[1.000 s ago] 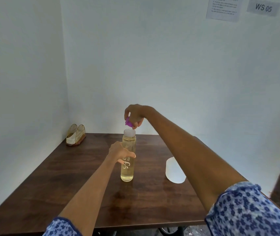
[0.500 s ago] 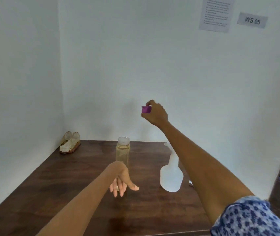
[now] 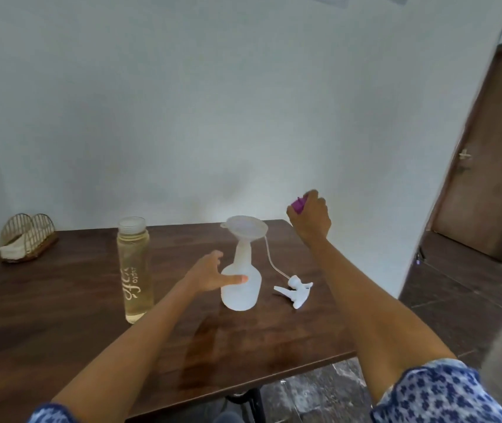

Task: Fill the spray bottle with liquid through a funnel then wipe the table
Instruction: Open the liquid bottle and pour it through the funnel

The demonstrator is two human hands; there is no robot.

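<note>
Standing near the middle of the dark wooden tabletop [image 3: 60, 315], the white translucent plastic spray bottle [image 3: 241, 285] carries a pale round funnel [image 3: 246, 226] seated in its neck. Left hand [image 3: 210, 274] reaches to the bottle's left side, fingers spread and relaxed, thumb against its body. Right hand [image 3: 309, 219], raised over the right edge, pinches a small purple cap [image 3: 298, 205]. Tall clear bottle of yellowish liquid [image 3: 134, 267], uncapped, stands left of the spray bottle. White trigger sprayer head [image 3: 295, 290] lies right of it. Gold wire napkin holder [image 3: 27, 236] at far left corner.
</note>
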